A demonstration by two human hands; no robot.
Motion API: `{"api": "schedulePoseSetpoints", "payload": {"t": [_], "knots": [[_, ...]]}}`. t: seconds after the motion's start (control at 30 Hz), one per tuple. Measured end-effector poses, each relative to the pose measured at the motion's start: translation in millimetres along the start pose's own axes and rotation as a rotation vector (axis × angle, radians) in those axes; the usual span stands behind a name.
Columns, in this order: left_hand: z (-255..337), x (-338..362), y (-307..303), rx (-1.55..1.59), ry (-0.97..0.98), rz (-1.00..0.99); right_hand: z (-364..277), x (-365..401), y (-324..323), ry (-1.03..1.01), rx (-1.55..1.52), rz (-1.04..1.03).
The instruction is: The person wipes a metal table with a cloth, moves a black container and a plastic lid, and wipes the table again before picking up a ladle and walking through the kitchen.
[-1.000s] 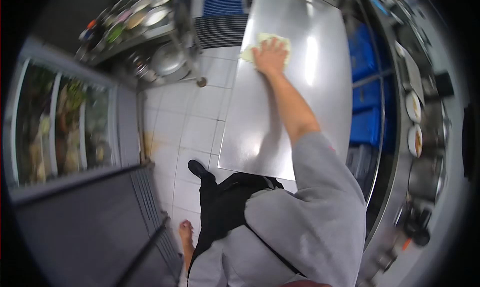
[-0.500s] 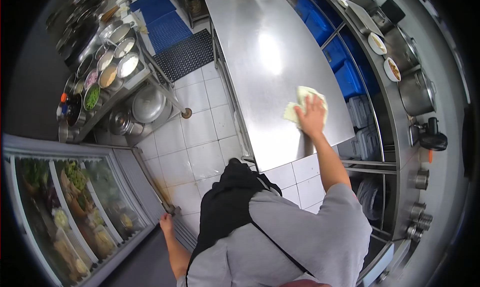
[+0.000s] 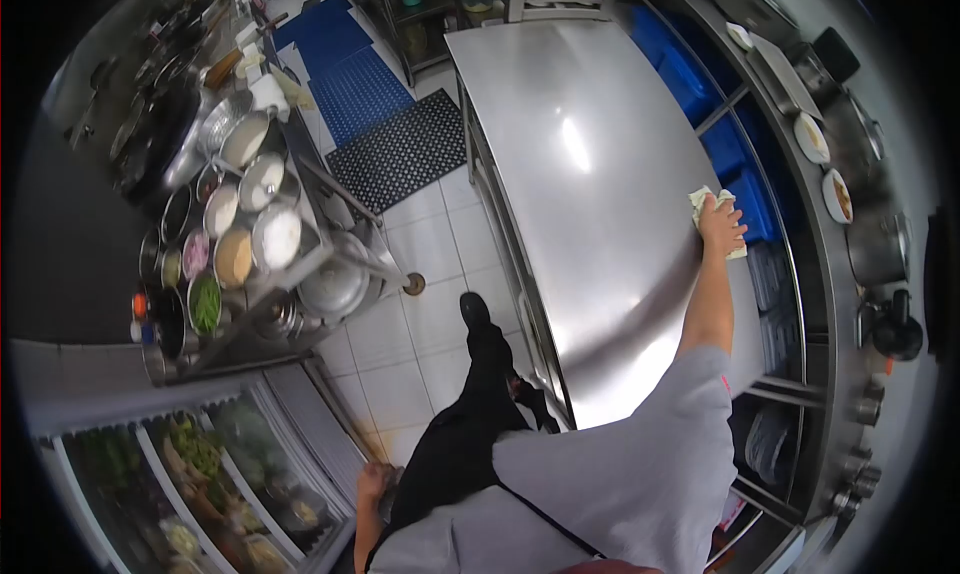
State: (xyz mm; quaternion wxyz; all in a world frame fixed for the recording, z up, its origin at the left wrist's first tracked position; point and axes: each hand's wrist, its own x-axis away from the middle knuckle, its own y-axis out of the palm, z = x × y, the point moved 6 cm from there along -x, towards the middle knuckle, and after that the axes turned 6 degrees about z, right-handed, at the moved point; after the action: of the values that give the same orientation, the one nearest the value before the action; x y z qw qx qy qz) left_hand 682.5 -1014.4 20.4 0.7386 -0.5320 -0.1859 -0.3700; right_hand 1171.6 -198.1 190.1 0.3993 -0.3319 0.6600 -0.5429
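Observation:
My right hand presses a pale yellow cloth against the far right edge of the steel table, fingers spread over the crumpled fabric. Part of the cloth sticks out beyond the fingertips and over the table's edge. My left hand hangs low at my left side, near the glass-topped fridge. Its fingers are loosely curled, and I see nothing held in them.
To the left, a steel stand carries several bowls of ingredients, with a lidded pot below. Blue bins sit under the right shelf, which bears pots and dishes. A black mat covers floor tiles ahead.
My right hand and the cloth have moved right, from the tabletop to its right edge. I have stepped forward along the table, one shoe now ahead. My left hand still hangs low.

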Motion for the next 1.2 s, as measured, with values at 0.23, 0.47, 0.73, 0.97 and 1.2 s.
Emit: {"api": "schedulePoseSetpoints", "payload": {"t": [0.23, 0.47, 0.73, 0.97, 1.2], "knots": [[3, -65, -21, -0.273, 0.367, 0.032, -208, -98, 58, -0.092, 0.004, 0.102], [222, -110, -60, 0.233, -0.101, -0.024, -444, -52, 74, -0.318, -0.106, 0.150], [279, -147, -44, 0.209, 0.236, -0.143, -612, 100, 45, -1.042, -0.324, 0.066], [274, -177, -51, 0.016, 0.326, -0.193, -528, 187, 17, -1.360, -0.483, -0.038], [278, -223, -30, 0.058, 0.387, -0.322, -326, 297, -49, -1.329, -0.549, -0.199]]}}
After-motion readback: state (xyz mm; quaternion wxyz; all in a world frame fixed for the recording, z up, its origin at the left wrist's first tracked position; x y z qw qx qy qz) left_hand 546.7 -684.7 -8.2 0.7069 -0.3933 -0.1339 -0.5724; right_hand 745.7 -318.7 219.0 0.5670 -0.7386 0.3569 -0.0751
